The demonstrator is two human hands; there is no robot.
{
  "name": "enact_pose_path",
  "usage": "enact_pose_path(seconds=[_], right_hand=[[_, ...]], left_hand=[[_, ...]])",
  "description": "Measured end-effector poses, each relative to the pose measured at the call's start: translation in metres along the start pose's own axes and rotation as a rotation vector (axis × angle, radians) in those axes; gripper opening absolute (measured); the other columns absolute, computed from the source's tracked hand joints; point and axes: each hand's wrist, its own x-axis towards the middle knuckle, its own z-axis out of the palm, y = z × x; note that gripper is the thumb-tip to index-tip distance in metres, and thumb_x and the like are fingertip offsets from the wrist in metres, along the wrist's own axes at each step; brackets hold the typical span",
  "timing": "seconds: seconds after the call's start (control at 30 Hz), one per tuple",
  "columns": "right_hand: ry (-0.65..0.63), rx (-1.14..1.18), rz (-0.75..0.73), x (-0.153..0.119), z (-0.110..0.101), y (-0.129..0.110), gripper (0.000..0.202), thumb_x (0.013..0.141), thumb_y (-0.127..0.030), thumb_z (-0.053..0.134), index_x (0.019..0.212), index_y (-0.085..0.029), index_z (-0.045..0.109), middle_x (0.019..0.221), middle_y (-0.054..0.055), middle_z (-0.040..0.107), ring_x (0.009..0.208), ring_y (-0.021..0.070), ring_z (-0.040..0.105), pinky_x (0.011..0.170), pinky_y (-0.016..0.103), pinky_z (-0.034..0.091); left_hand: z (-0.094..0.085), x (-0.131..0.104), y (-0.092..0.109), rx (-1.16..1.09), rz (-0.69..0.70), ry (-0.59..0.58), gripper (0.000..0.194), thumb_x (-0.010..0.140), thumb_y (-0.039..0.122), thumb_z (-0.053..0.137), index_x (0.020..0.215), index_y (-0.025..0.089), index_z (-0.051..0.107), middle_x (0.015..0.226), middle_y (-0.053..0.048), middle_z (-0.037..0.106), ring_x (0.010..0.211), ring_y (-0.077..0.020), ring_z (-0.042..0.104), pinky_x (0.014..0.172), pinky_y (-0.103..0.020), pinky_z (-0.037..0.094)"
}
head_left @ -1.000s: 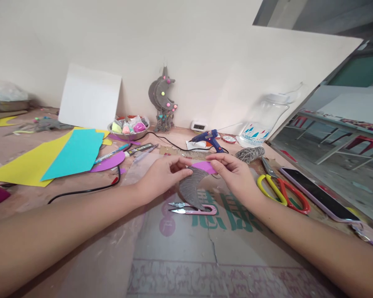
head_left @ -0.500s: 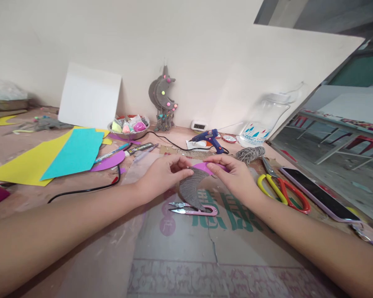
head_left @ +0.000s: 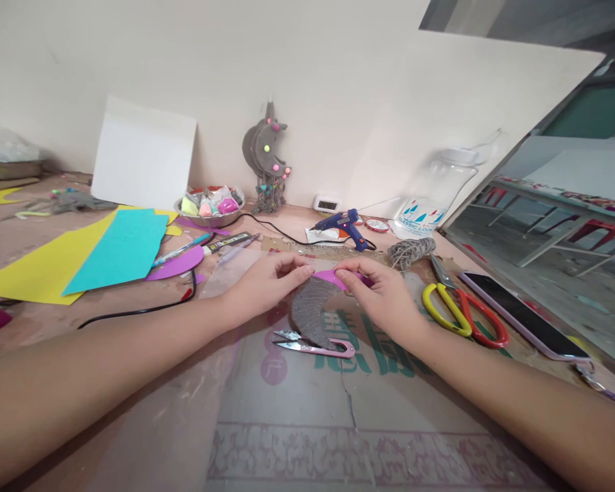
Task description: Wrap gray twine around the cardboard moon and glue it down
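Note:
A crescent moon cutout, wrapped in grey yarn over most of its length, lies between my hands; bare purple shows toward its upper right end. My left hand is closed, thumb and fingers pinching the crescent's upper left edge. On the other side my right hand pinches the purple end, its thumb over the front. Whether a loose yarn strand is between those fingers I cannot tell. Pink-handled thread snips lie just under the crescent's lower tip.
Scissors, a phone and a grey yarn bundle lie to the right. Behind stand a blue glue gun, a clear bottle and a finished hanging moon. Yellow and turquoise sheets lie left.
The right thumb has shifted slightly left and up along the purple part, more upright now. The crescent is turned a little. The whole view has shifted slightly.

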Motion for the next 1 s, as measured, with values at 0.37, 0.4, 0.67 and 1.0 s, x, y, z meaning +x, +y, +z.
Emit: enact_pose_path(seconds=[0.37,0.4,0.67,1.0], right_hand=[[-0.016,-0.168,-0.177,-0.008,-0.001,-0.01,0.017,0.083,-0.03,0.05,0.084,-0.022,0.065,0.08,0.003,0.068,0.074,0.0173,0.06,0.068,0.029,0.044],[-0.021,-0.174,-0.182,-0.008,-0.001,-0.01,0.017,0.083,-0.03,0.05,0.084,-0.022,0.065,0.08,0.003,0.068,0.074,0.0173,0.06,0.069,0.029,0.044],[0.138,0.142,0.001,-0.003,-0.005,-0.002,0.016,0.085,-0.034,0.047,0.09,-0.021,0.055,0.065,-0.002,0.059,0.061,0.0116,0.054,0.062,0.024,0.043],[-0.099,0.017,-0.082,-0.005,-0.004,-0.011,0.02,0.086,-0.028,0.046,0.076,-0.018,0.06,0.072,0.002,0.062,0.07,0.014,0.056,0.065,0.025,0.043]], left_hand=[[0.002,0.004,0.002,-0.011,-0.083,-0.002,0.012,0.073,0.025,0.05,0.066,0.016,0.056,0.053,0.004,0.044,0.047,-0.0062,0.039,0.041,-0.017,0.03],[0.002,0.004,0.001,-0.023,-0.088,-0.006,0.011,0.072,0.023,0.05,0.066,0.016,0.056,0.052,0.005,0.044,0.046,-0.006,0.038,0.04,-0.017,0.029],[0.003,0.002,-0.001,-0.113,-0.046,0.056,0.025,0.076,0.042,0.054,0.081,0.018,0.057,0.07,0.001,0.056,0.057,-0.0089,0.05,0.048,-0.021,0.039],[-0.012,0.009,-0.004,-0.108,-0.055,0.181,0.031,0.077,0.048,0.052,0.081,0.018,0.053,0.047,0.007,0.042,0.041,-0.0056,0.036,0.04,-0.017,0.027]])
